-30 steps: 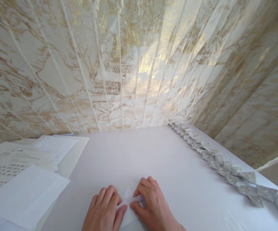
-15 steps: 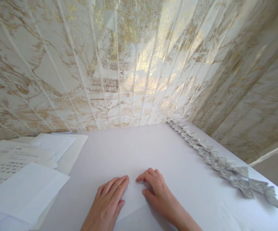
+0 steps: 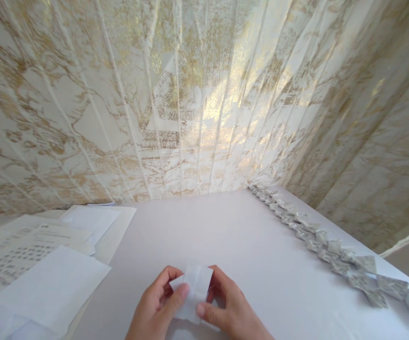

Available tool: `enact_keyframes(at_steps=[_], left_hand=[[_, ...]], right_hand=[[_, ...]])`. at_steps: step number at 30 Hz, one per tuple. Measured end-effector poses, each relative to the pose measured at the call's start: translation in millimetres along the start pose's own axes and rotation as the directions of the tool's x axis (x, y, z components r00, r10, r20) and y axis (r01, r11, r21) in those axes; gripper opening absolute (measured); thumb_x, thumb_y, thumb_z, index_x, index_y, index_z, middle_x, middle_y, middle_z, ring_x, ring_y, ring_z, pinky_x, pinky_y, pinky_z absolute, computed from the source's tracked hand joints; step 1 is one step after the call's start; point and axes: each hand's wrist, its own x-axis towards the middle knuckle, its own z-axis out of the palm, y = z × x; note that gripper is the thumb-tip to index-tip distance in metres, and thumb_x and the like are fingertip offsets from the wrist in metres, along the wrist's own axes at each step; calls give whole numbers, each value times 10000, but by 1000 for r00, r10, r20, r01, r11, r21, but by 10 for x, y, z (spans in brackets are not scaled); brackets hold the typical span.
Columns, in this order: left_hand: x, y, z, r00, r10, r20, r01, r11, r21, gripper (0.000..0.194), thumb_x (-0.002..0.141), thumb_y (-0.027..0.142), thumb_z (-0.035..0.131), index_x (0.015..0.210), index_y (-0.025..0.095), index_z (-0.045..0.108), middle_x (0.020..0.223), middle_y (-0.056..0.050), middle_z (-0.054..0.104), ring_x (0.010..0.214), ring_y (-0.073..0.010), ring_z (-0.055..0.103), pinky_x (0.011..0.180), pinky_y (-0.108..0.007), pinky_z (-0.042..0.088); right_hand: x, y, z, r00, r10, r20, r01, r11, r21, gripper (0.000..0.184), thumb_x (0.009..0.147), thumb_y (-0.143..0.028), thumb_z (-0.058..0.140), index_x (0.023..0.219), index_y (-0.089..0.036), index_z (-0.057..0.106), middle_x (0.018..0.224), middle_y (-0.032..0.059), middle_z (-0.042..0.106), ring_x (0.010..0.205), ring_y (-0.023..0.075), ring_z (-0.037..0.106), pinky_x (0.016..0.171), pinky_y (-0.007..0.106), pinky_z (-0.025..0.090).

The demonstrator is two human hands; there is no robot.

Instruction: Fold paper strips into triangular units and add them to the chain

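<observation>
A small folded piece of white paper (image 3: 195,290) is held up off the white table (image 3: 225,236), near its front edge. My left hand (image 3: 158,307) pinches its left side between thumb and fingers. My right hand (image 3: 227,309) grips its right side, thumb on the lower front. Both hands are closed on the paper and nearly touch each other.
A long row of several small folded paper pieces (image 3: 328,245) runs along the table's right edge. Loose white and printed sheets (image 3: 45,264) lie stacked at the left. A cream and gold curtain (image 3: 190,94) hangs right behind the table.
Both hands were pressing the paper flat on the table. They have now lifted it, folded smaller, and hold it between their fingers.
</observation>
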Motion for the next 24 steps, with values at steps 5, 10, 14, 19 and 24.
enact_keyframes(at_steps=[5, 10, 14, 19, 24], left_hand=[[-13, -82, 81, 1000, 15, -22, -20, 971, -239, 366, 806, 565, 633, 916, 227, 550, 738, 30, 625, 709, -158, 590, 673, -257, 461], [20, -159, -6, 892, 406, -200, -327, 883, 337, 140, 820, 302, 618, 950, 262, 583, 995, 0, 612, 906, -185, 566, 830, -290, 440], [43, -171, -124, 846, 530, 56, -442, 640, 628, 303, 762, 46, 492, 947, 275, 559, 1014, -2, 607, 975, -198, 561, 857, -318, 459], [40, -239, -161, 884, 425, 195, -404, 484, 776, 246, 757, -1, 481, 796, 240, 516, 884, 16, 604, 832, -184, 578, 748, -308, 468], [-6, -279, -148, 871, 426, 247, -416, 370, 831, 157, 883, 112, 498, 783, 232, 507, 868, 11, 610, 812, -191, 575, 721, -317, 444]], right_hand=[[-18, 76, 117, 992, -83, -98, 81, 997, -15, 218, 870, -390, 591, 774, -202, 536, 731, -8, 553, 657, 147, 534, 606, 247, 437], [-27, -74, -83, 859, -509, -55, 386, 713, -585, 175, 871, -69, 456, 824, -219, 533, 857, 36, 611, 751, 173, 547, 683, 283, 434], [14, -104, -107, 848, -515, 127, 412, 487, -770, 243, 832, 2, 439, 808, -221, 533, 871, 41, 632, 754, 192, 520, 689, 302, 424], [21, 19, -24, 900, -400, 173, 340, 397, -853, 249, 813, 25, 515, 765, -218, 540, 812, 17, 616, 731, 189, 504, 669, 293, 406], [-13, -4, -96, 971, -208, 115, 222, 616, -756, 243, 764, 25, 607, 818, -212, 618, 844, -5, 616, 814, 179, 534, 743, 282, 421]])
